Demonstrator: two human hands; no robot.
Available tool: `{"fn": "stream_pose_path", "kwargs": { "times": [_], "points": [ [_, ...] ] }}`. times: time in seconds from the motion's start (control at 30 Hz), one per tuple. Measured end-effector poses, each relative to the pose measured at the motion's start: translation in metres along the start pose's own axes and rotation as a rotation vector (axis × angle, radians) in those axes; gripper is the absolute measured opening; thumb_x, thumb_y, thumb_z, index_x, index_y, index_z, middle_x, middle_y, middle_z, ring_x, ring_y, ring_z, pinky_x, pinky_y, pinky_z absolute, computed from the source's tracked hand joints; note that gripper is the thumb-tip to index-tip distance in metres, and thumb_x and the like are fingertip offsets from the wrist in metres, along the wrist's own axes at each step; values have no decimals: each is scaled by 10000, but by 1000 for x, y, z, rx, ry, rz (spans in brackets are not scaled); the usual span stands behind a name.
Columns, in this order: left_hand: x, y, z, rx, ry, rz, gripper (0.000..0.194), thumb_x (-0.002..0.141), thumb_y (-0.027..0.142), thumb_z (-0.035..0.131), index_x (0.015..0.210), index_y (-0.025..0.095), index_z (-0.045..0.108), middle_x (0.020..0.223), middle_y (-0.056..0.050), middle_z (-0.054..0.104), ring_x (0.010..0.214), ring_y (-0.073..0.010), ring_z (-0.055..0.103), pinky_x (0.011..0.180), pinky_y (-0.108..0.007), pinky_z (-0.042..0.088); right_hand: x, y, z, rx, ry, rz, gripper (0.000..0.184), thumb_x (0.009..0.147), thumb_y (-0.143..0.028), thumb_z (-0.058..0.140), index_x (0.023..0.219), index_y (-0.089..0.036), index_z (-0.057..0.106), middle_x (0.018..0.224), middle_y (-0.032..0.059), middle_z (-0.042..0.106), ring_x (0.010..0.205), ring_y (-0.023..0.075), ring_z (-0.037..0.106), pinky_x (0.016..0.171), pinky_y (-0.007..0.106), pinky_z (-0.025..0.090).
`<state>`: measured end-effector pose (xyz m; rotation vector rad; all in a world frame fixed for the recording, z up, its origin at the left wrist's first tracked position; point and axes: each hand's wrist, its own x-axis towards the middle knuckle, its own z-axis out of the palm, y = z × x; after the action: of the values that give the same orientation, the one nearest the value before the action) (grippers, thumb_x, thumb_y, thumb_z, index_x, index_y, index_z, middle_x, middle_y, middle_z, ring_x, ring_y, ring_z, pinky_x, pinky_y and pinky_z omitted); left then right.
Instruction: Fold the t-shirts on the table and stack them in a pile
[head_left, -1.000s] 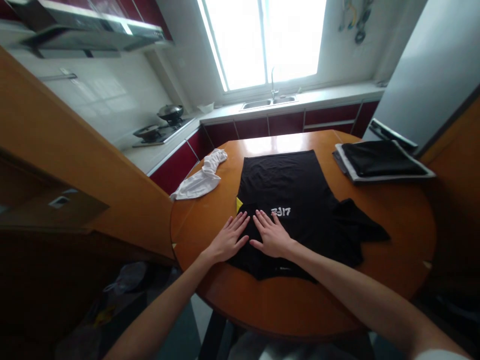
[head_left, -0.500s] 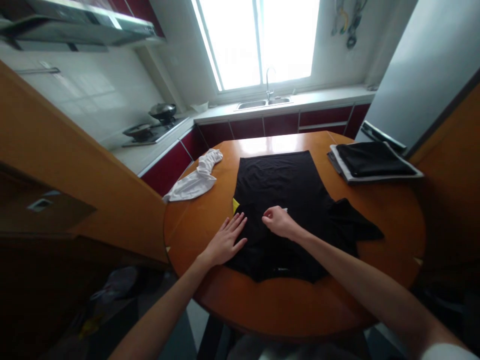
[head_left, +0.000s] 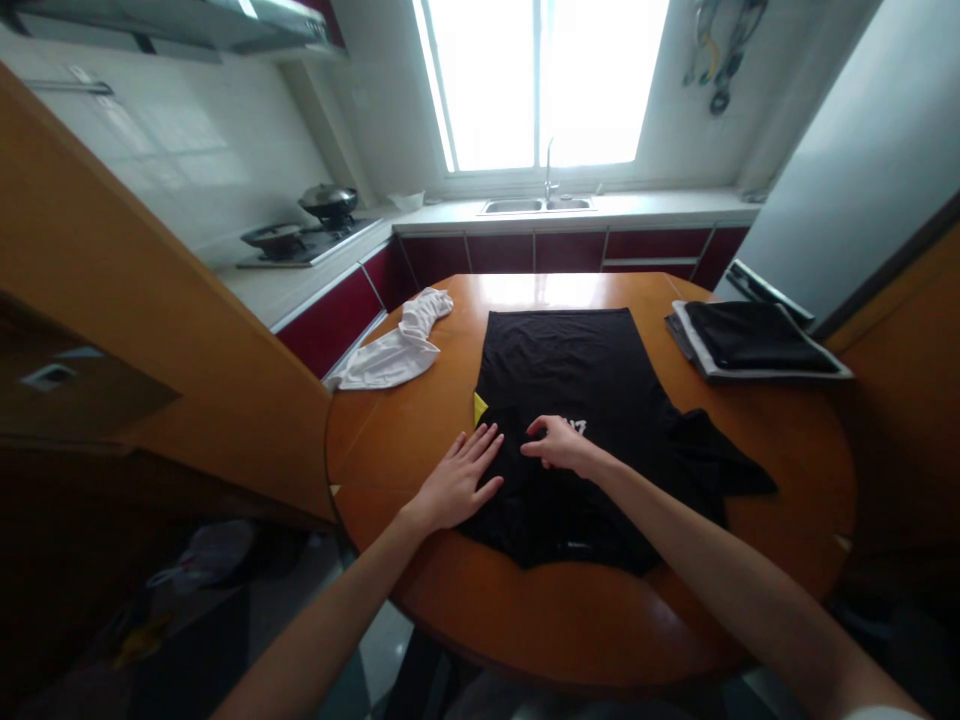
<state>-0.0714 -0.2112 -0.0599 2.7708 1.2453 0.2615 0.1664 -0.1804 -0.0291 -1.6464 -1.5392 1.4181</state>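
Observation:
A black T-shirt (head_left: 585,380) with white lettering lies spread on the round wooden table (head_left: 787,480), one sleeve sticking out to the right. My left hand (head_left: 457,482) rests flat on its left edge, fingers spread and open. My right hand (head_left: 559,443) sits on the middle of the shirt beside the lettering, its fingers curled and pinching the black cloth. A small yellow patch (head_left: 479,407) shows at the shirt's left edge, just beyond my left hand.
A crumpled white garment (head_left: 394,350) lies at the table's far left. Folded dark clothes (head_left: 754,335) are stacked at the far right. Behind the table runs a counter with a sink (head_left: 536,205) and a stove with pans (head_left: 300,235). An orange wooden panel (head_left: 150,320) stands left.
My right hand went from lying flat on the shirt to curling into a pinch on the cloth. My left hand has stayed flat in place. The view shifted slightly.

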Motion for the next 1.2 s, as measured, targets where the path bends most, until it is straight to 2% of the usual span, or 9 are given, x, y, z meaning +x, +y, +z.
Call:
{"fn": "stream_pose_path", "kwargs": {
  "times": [0.13, 0.27, 0.57, 0.7, 0.9, 1.2],
  "points": [
    [0, 0, 0, 2, -5, -3, 677, 1039, 499, 400, 1621, 251, 162, 1671, -61, 197, 1547, -243, 160, 1248, -464, 155, -2, 3, 3, -170, 77, -209, 399, 693, -154, 773, 1069, -165, 643, 663, -48, 636, 606, 116, 599, 529, 197, 409],
    [0, 0, 0, -3, 5, -4, 670, 1049, 518, 363, 1624, 265, 131, 1669, -66, 202, 1544, -242, 174, 1245, -462, 158, -4, 0, 1, -220, 96, -273, 425, 717, -196, 752, 1123, -183, 626, 688, -55, 632, 635, 127, 603, 569, 218, 407],
    [1, 0, -2, 26, -39, -15, 720, 1033, 570, 372, 1625, 258, 107, 1672, -80, 168, 1545, -251, 164, 1240, -470, 165, -10, 8, 2, -336, 143, -234, 355, 741, -181, 750, 1066, -213, 613, 717, -51, 623, 686, 136, 609, 623, 236, 409],
    [2, 0, -1, 40, -45, -17, 712, 1035, 558, 376, 1625, 262, 110, 1673, -81, 166, 1545, -251, 163, 1241, -469, 164, -10, 16, 8, -249, 114, -214, 310, 779, -135, 699, 1051, -226, 582, 678, -71, 575, 594, 116, 596, 558, 218, 443],
    [2, -1, -1, 16, -49, -25, 715, 1028, 548, 406, 1624, 258, 138, 1671, -94, 172, 1544, -260, 165, 1239, -483, 166, -8, 16, 11, -28, 66, -215, 390, 791, -136, 688, 1152, -223, 568, 737, -61, 547, 564, 119, 599, 452, 209, 507],
    [3, -3, -2, -99, -49, -58, 779, 996, 562, 480, 1624, 252, 140, 1675, -102, 183, 1545, -263, 167, 1246, -498, 161, -7, 19, 9, -98, 50, -175, 463, 786, -100, 706, 1224, -191, 585, 766, -23, 606, 539, 132, 619, 450, 228, 528]
  ]
}}
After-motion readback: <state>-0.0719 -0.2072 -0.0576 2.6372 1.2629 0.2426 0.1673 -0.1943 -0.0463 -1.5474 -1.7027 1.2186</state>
